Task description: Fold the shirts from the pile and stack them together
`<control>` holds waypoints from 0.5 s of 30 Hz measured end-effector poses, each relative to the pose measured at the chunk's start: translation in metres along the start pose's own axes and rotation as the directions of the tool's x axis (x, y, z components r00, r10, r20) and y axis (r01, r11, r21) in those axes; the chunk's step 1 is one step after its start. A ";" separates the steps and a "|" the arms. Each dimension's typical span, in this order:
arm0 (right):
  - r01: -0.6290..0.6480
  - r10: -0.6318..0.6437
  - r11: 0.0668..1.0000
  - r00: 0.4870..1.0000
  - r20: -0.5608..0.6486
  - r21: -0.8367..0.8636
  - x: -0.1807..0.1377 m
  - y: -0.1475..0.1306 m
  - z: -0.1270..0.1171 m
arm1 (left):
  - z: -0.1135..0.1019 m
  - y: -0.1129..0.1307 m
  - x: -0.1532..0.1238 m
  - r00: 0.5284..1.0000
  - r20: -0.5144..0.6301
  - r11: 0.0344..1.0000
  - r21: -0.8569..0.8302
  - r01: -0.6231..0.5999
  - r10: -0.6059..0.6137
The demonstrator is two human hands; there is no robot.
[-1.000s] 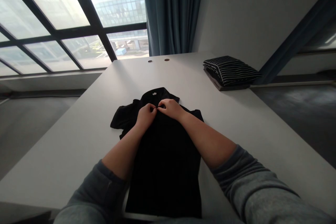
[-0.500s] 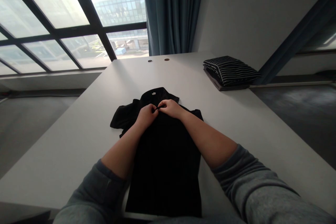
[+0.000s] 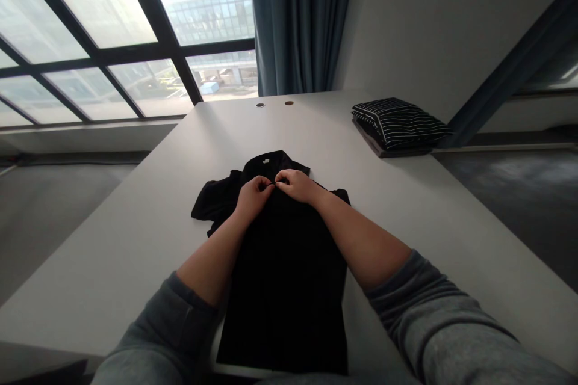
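Observation:
A black short-sleeved shirt (image 3: 289, 289) lies face up on the white table (image 3: 135, 240), its collar pointing away from me and its hem near the table's front edge. Inside the collar a small white label shows. My left hand (image 3: 253, 195) pinches the front of the shirt just below the collar opening. Close beside it, my right hand (image 3: 295, 185) pinches the same spot from the other side, fingertips nearly touching. Whether a button is between the fingers is too small and dark to tell.
A folded black-and-white striped garment (image 3: 401, 123) rests on a dark folded cloth at the table's far right. Two round cable holes sit near the far edge. Beyond stand a blue curtain (image 3: 302, 24) and a large window (image 3: 126, 6).
The view has shifted very slightly. Both hands stay at the shirt's neckline, and the fingertips have moved a little against each other.

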State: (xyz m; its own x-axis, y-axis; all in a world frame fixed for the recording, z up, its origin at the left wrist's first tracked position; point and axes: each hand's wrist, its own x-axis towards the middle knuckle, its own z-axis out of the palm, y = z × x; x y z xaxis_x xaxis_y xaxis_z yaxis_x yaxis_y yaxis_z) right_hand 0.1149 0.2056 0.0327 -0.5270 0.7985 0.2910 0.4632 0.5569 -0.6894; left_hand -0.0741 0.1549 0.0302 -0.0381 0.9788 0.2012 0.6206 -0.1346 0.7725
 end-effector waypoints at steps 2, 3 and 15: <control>0.011 -0.010 1.000 1.000 -0.016 0.022 0.001 0.001 0.001 | 0.000 0.002 -0.001 1.000 -0.013 1.000 -0.023 -0.010 0.010; 0.008 -0.008 0.999 1.000 -0.018 0.040 0.002 0.001 0.002 | 0.000 0.003 -0.002 1.000 -0.017 0.999 -0.035 -0.014 0.014; -0.030 0.029 0.998 0.999 0.028 0.049 0.001 -0.005 0.005 | -0.003 0.011 -0.004 1.000 0.002 0.990 0.137 -0.015 0.014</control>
State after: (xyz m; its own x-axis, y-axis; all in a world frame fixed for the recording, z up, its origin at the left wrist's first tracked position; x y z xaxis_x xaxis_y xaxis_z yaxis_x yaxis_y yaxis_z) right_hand 0.1088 0.2024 0.0329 -0.5326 0.8078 0.2524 0.4433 0.5204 -0.7299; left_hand -0.0695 0.1490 0.0392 -0.0273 0.9771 0.2110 0.7228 -0.1265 0.6794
